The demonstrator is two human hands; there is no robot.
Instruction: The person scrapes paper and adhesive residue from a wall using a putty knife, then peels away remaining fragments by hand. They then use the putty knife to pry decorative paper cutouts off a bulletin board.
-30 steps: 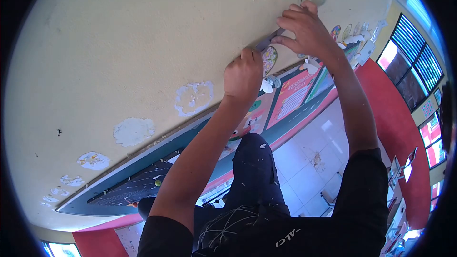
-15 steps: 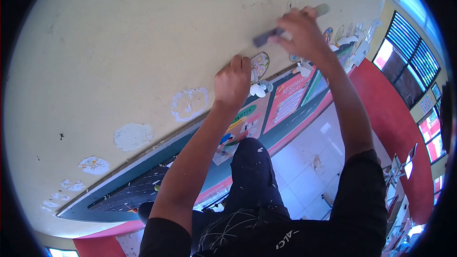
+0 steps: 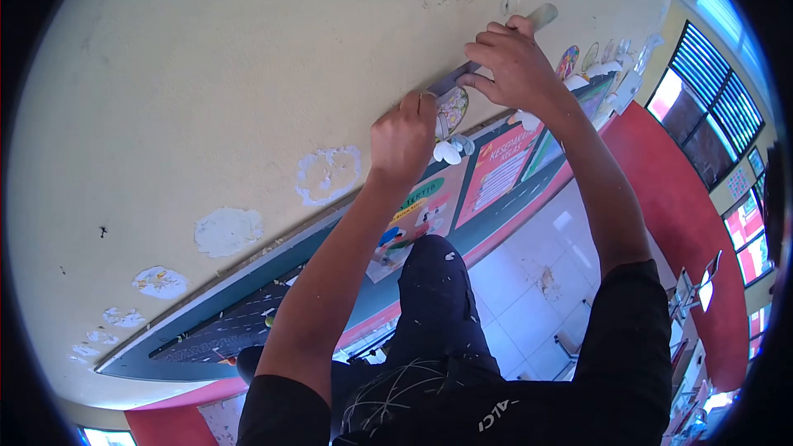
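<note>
My left hand [image 3: 403, 136] is closed at the left edge of a flower-patterned oval decoration [image 3: 453, 111] on the cream wall, fingers pinched around that edge. Gripped in my right hand [image 3: 519, 68] is a knife [image 3: 452, 80] with a wide dark blade and a pale green handle end. Its blade lies against the wall along the decoration's upper edge, the tip beside my left fingers. Whether the tip touches those fingers is hard to tell. White petal-like pieces [image 3: 448, 152] hang just under the decoration.
Peeled white patches [image 3: 229, 232] mark the wall at left. More oval decorations [image 3: 567, 61] continue at right. Below runs a long green board [image 3: 487, 235] with posters [image 3: 504, 167]. My knee [image 3: 438, 281] is raised beneath; the tiled floor [image 3: 537, 289] lies far down.
My right hand has come down and left with the knife, bringing its blade from above the wall decoration to its upper edge. My left hand has stayed nearly in place.
</note>
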